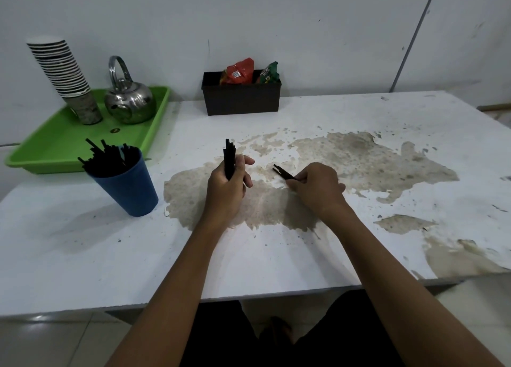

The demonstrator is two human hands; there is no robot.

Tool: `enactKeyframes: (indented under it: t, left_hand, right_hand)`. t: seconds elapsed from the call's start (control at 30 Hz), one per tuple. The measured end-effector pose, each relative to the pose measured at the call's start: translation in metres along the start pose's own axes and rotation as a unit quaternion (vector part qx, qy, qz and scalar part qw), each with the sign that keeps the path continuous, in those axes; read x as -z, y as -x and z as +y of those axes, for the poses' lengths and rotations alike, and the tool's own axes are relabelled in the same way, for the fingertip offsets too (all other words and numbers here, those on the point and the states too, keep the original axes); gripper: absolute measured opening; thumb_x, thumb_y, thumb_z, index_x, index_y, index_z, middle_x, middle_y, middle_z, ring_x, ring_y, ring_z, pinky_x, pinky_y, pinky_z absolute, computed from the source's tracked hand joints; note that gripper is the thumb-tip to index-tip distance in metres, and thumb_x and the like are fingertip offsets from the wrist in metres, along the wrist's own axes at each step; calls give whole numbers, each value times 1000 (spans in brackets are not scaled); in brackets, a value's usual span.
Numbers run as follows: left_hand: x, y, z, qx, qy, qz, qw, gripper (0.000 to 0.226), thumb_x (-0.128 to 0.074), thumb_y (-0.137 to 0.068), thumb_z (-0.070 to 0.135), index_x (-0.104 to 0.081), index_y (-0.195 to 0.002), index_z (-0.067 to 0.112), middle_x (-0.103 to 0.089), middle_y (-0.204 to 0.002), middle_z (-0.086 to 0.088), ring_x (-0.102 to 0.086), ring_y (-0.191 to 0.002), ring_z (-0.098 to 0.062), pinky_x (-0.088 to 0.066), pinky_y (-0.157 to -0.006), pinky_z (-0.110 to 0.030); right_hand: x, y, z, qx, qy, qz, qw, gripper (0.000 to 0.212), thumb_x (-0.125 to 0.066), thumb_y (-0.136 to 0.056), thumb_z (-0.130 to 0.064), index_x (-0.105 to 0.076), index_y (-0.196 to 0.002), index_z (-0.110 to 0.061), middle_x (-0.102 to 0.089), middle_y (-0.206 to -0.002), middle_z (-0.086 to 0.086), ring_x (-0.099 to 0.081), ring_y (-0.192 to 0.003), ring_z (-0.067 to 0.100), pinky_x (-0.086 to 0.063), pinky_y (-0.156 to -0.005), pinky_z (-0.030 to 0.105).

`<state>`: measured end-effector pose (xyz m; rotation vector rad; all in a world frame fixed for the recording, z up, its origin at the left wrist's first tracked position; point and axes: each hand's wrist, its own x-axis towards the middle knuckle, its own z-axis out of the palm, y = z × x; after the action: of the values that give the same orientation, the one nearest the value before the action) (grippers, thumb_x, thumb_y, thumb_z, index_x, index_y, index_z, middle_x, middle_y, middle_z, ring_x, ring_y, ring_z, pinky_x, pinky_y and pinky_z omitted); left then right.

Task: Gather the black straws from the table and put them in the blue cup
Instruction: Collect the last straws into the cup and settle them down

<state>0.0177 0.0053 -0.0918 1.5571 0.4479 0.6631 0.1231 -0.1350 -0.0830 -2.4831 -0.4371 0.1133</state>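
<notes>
The left hand (225, 187) is closed around a small bundle of black straws (229, 156), held upright above the middle of the tabletop (276, 256), their tips standing out above the fist. The right hand (318, 187), at about 3 o'clock from the left and just apart from it, pinches a couple of black straws (282, 172) between thumb and fingers; their free ends point toward 10 o'clock, low over the worn brown patch (359, 162) where the white surface has peeled away. Whether they touch the surface cannot be told.

The blue cup (125, 187) stands at about 9 o'clock from the left hand, near it, already crowded with black straws (110, 159) that lean out in several directions. Nothing lies between the left hand and the cup.

Behind the cup, at its 11 o'clock, a green tray (55, 145) overhangs the tabletop's left edge. It carries a tall leaning stack of paper cups (63, 70) and, just beside that stack, a steel kettle (128, 101). At 12 o'clock from the hands, against the wall, sits a black box (240, 98) with a red packet (237, 72) and a green packet (269, 73) standing in it. The right half of the tabletop shows more peeled, stained patches.
</notes>
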Motion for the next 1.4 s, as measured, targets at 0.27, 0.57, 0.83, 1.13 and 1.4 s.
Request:
enactKeyframes:
  t: [0.27,0.57,0.83,1.13,1.4]
  left_hand:
    - [0,0,0,3,6,3,1000,27,-46,-104,36,-67,-92,23,-54,-58,6,-40,-48,-8,-34,-46,-19]
    - [0,1,1,1,6,3,1000,26,-46,-104,34,-66,-91,23,-54,-58,6,-40,-46,-7,-34,-45,-18]
    - [0,1,1,1,6,3,1000,27,-46,-104,34,-66,-92,22,-54,-57,7,-41,-47,-7,-35,-46,-17]
    - [2,4,3,-1,11,5,1000,27,-44,-105,34,-65,-93,22,-53,-60,4,-42,-48,-7,-35,-47,-18]
    - [2,6,5,1,10,13,1000,27,-44,-105,34,-64,-91,23,-52,-57,7,-41,-48,-7,-34,-46,-20]
  right_hand:
    - [1,3,-8,105,165,-18,981,23,-54,-97,-27,-51,-81,-11,-36,-66,1,-31,-89,21,-35,-65,34]
    - [-10,8,-2,189,239,22,952,22,-49,-89,6,-38,-83,-12,-35,-74,3,-36,-77,20,-30,-61,29]
    - [-13,15,2,184,216,32,958,22,-43,-84,12,-51,-96,-5,-49,-92,12,-47,-91,27,-32,-70,29]
    - [11,8,-13,99,-149,67,982,17,-49,-99,-11,-64,-103,-3,-56,-78,-2,-49,-65,6,-40,-54,11]
    - [2,14,-22,59,-353,73,931,24,-40,-101,-14,-59,-87,-8,-58,-74,2,-62,-67,16,-54,-68,37]
